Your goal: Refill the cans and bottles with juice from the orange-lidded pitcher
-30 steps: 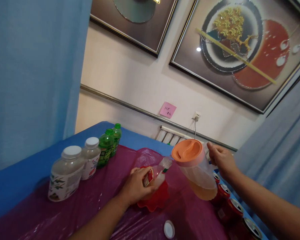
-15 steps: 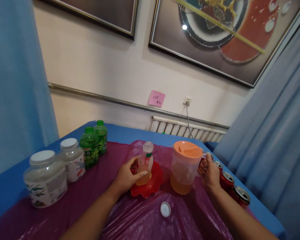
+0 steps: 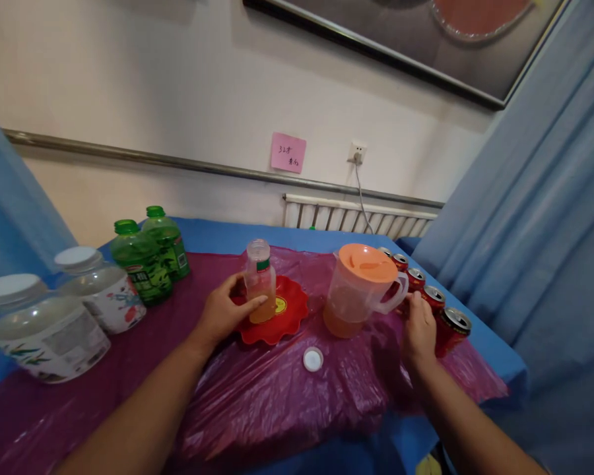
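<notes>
My left hand is wrapped round a small clear bottle, uncapped and partly filled with pale orange liquid. The bottle stands upright over the left part of a red scalloped plate. To its right is a clear plastic pitcher with an orange lid and some orange liquid at the bottom. Just right of the pitcher's handle, my right hand is apart from it and holds nothing, its fingers loosely extended. A white bottle cap lies in front of the plate.
Two white-lidded jars and two green bottles line the left side. Several red cans stand in a row along the right edge. A crinkled purple plastic sheet covers much of the blue table.
My right hand has let go of the pitcher's handle and moved slightly away. My left hand still holds the bottle. The view has tipped downward and shifted.
</notes>
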The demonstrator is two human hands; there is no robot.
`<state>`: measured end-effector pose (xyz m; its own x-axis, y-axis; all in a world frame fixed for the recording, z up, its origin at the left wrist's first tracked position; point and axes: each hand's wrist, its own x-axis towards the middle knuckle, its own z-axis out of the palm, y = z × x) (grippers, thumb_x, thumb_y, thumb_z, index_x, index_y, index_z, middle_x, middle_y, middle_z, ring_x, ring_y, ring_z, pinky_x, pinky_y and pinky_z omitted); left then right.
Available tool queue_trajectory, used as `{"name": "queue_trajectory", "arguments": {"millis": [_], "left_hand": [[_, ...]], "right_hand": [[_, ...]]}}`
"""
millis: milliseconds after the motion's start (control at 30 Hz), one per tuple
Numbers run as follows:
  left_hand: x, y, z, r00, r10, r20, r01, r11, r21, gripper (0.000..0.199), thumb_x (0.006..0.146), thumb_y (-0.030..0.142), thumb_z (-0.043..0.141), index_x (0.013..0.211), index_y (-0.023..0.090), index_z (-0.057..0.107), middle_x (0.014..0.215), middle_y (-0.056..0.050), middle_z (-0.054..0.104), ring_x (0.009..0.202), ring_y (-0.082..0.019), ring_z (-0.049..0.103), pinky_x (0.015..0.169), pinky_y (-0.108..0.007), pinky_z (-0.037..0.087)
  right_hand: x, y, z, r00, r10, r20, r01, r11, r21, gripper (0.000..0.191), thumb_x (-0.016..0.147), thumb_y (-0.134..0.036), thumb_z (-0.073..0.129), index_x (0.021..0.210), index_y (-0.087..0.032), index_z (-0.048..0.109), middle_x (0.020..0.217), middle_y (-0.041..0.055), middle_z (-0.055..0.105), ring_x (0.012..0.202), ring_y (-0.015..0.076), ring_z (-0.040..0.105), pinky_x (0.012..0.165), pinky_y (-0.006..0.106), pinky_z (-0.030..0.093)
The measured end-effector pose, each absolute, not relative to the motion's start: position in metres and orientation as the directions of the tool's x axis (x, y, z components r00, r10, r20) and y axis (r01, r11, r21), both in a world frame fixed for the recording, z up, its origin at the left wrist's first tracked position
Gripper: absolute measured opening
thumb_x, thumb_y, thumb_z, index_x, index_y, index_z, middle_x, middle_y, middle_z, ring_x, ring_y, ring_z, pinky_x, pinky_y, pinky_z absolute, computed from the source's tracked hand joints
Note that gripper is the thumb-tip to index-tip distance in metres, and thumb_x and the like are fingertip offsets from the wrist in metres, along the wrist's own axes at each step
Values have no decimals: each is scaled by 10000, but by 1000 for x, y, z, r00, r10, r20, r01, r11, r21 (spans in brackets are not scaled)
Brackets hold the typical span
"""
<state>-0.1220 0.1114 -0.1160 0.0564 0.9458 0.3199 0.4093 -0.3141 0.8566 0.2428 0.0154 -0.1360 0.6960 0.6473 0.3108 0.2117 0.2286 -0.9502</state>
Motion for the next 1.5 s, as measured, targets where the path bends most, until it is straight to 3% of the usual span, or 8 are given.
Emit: {"name": "queue_trajectory", "arguments": {"millis": [100, 233, 500, 700, 900, 1033, 1200, 1500], "left_hand": [[-121, 112, -116, 56, 942, 331, 400, -325, 857, 736, 639, 578, 806, 1213, 161, 612, 1183, -138, 729, 1056, -315, 701, 954, -493, 560], [-120, 110, -114, 56, 943, 328, 421, -320, 849, 706, 641, 581, 804, 1187, 170, 625, 1168, -129, 736, 1046, -320, 704, 950, -503, 561], [-124, 109, -115, 66, 945, 320, 423, -317, 849, 654, 652, 551, 809, 1157, 177, 631, 1121, -117, 754, 1023, -316, 717, 924, -476, 568], [-125, 105, -113, 68, 942, 328, 422, -325, 846, 609, 649, 493, 814, 1134, 166, 645, 1112, -122, 761, 1009, -313, 722, 913, -460, 567], [-126, 98, -110, 80, 931, 356, 418, -356, 836, 562, 668, 448, 795, 1150, 196, 651, 1114, -78, 769, 999, -291, 724, 898, -431, 575], [-128, 98, -114, 64, 924, 378, 455, -364, 812, 660, 638, 437, 825, 1218, 187, 634, 1215, -112, 735, 1101, -320, 690, 988, -473, 532], [-127, 93, -114, 143, 907, 397, 441, -417, 795, 618, 665, 411, 829, 1224, 231, 639, 1222, -88, 726, 1109, -300, 676, 985, -442, 526], [-126, 86, -115, 273, 867, 417, 441, -498, 747, 652, 692, 495, 836, 1268, 263, 639, 1292, -97, 690, 1188, -300, 632, 1050, -433, 482]], "right_hand": [[224, -27, -153, 649, 664, 371, 362, 159, -918, 320, 876, -522, 636, 940, -208, 635, 877, 22, 658, 833, 195, 612, 772, 298, 504], [182, -55, -168, 108, 908, 404, 512, 298, -806, 150, 905, -324, 632, 997, -225, 697, 1006, 65, 709, 939, 222, 663, 848, 338, 534], [135, -24, -153, -265, 928, 264, 748, 370, -551, 396, 800, -195, 704, 1195, -214, 720, 1252, 120, 698, 1127, 313, 649, 1013, 464, 505], [129, -24, -162, -298, 917, 267, 772, 396, -498, 445, 830, -152, 640, 1269, -206, 688, 1115, 115, 723, 1001, 286, 676, 913, 422, 556], [109, -6, -118, -293, 750, 593, 537, 643, -547, 433, 934, -168, 527, 1342, -304, 577, 1086, 72, 648, 967, 214, 653, 826, 339, 560], [83, 34, -85, -47, 648, 760, 319, 731, -603, 319, 950, -252, 589, 1263, -288, 540, 1163, 61, 647, 1065, 217, 633, 917, 364, 523], [57, 75, -80, 224, 642, 734, 76, 739, -669, 298, 871, -271, 715, 1092, -240, 518, 1204, 90, 660, 1146, 237, 631, 998, 430, 485], [62, 70, -106, 177, 737, 652, 81, 649, -756, 362, 895, -300, 703, 1236, -246, 596, 1250, 98, 670, 1174, 261, 630, 1024, 466, 485]]}}
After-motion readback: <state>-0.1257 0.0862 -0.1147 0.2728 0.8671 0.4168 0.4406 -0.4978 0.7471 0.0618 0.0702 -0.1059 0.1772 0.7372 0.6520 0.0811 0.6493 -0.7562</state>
